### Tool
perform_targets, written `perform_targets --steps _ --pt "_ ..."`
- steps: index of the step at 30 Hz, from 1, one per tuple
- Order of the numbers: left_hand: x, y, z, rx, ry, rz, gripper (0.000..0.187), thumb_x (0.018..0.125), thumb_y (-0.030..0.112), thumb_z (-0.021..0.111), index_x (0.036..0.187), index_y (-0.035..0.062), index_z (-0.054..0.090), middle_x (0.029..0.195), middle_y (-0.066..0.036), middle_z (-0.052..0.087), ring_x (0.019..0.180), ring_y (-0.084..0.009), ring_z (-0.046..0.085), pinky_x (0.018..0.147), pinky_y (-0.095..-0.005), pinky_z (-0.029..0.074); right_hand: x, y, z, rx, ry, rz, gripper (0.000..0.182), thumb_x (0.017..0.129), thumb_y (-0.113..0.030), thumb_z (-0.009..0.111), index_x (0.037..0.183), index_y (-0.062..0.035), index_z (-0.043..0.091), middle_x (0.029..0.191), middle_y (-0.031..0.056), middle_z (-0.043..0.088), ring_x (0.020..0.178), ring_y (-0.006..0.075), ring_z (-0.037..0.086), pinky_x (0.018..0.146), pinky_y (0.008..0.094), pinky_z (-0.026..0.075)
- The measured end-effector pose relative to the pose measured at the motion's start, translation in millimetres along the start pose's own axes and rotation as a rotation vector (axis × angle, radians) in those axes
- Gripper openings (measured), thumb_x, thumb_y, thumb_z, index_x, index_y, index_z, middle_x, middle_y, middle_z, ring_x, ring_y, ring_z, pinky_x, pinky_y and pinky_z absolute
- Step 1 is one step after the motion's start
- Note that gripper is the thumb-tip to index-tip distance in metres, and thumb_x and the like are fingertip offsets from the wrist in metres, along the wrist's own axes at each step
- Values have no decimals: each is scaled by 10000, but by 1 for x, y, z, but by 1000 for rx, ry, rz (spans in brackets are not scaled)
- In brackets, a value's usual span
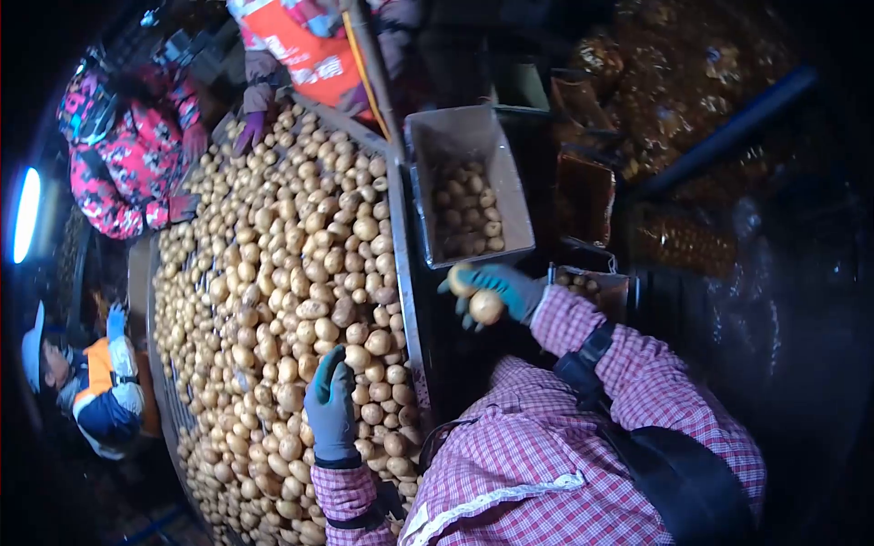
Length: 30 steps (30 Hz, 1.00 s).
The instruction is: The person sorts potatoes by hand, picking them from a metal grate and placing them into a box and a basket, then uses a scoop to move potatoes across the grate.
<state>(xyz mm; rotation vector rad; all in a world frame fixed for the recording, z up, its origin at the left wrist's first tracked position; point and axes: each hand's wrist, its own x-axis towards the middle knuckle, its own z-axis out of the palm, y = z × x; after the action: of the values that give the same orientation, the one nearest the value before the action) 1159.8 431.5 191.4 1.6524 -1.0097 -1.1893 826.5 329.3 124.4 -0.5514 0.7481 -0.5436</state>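
Many round, light-brown potatoes (273,300) cover a wide sorting table (407,273) with a metal edge. Above them, near the table's right part, my left hand (332,409) in a grey and teal glove has its fingers apart, with no potato visible in it. My right hand (512,289), gloved in teal, is beyond the table edge and holds two potatoes (486,307), just below a crate (473,136) that has several potatoes at its bottom.
Across the table a person in a pink patterned jacket (137,155) and one in an orange apron (305,55) reach toward the potatoes. A person in a light hat (35,350) is at the left. More containers (585,196) stand at the right, beside a dark blue bar (728,132).
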Motion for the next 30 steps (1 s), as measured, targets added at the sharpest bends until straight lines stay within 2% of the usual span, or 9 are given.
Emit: perform_targets --steps 3,5,8,14,20,22,23,25,30 --pt "-3 -11 -4 -3 -54 12 317 998 111 582 1284 -23 615 1012 -11 656 816 -42 557 706 -188 466 -34 -55 -68 68 458 -254 467 946 -417 643 1154 -1 601 881 118 687 677 248 682 577 381 588" --pt "-6 -21 -6 -6 -42 2 317 998 112 582 1283 -23 615 1051 -24 664 857 -57 580 744 -195 479 -52 -118 -116 24 393 -554 381 938 -437 660 1000 -62 632 880 81 677 725 222 668 596 358 575" --pt "-8 -28 -11 11 -8 -13 322 999 117 582 1286 -24 613 1106 -46 676 928 -89 612 811 -217 496 -53 -178 -218 69 776 -428 657 876 -470 726 1309 -53 461 1156 168 661 773 319 709 648 426 615" --pt "-22 -49 -32 153 77 -54 353 986 179 600 1285 -7 625 1228 -127 679 1119 -172 631 968 -300 488 11 -96 -116 -82 323 -244 420 957 -296 638 1268 -15 606 1003 129 699 797 250 708 672 368 608" --pt "-33 -50 -130 276 524 125 251 956 161 639 1148 10 695 1084 -98 719 995 -141 665 884 -284 514 92 -21 19 -279 -58 78 348 970 -233 591 1267 -54 612 975 91 692 827 192 708 660 307 607" --pt "-25 -50 -157 280 581 46 258 924 170 662 1137 31 703 1105 -119 709 1000 -180 673 889 -298 517 108 -1 60 -567 -266 -96 290 953 -174 596 1187 -7 640 1013 105 685 847 185 707 683 311 615" --pt "-16 -51 -170 450 579 55 268 904 168 670 1141 48 704 1100 -128 708 992 -217 680 888 -315 522 118 -1 82 -400 -292 116 237 941 -140 599 1073 44 666 1080 119 666 868 188 706 716 312 617" --pt "7 -64 -184 735 574 81 347 858 211 689 1184 90 692 1082 -152 706 980 -313 682 894 -362 529 136 12 115 -515 -411 57 268 945 -135 595 1126 55 648 1011 115 675 817 184 699 706 290 592" --pt "46 -59 -139 641 320 -202 509 864 411 696 1249 82 651 1132 -155 693 1041 -260 675 910 -359 524 166 24 165 -622 -441 144 313 941 -164 621 1188 25 652 970 81 691 824 129 655 724 275 558"
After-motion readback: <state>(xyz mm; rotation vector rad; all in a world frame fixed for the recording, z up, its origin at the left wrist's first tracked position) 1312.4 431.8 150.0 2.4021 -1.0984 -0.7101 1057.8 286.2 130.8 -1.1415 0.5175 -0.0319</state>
